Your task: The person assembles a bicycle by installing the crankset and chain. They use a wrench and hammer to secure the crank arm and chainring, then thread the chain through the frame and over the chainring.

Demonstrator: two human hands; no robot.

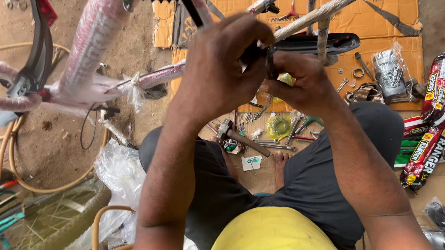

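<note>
crank arm, black stiff metal, likely heavy; left hand closes around its end, right hand pinches a small part against it.

A hammer and spanners lie on cardboard w/ a green-handled pliers. Wrapped red packs at right; a tyre and yellow hose on dirt at left.
</note>
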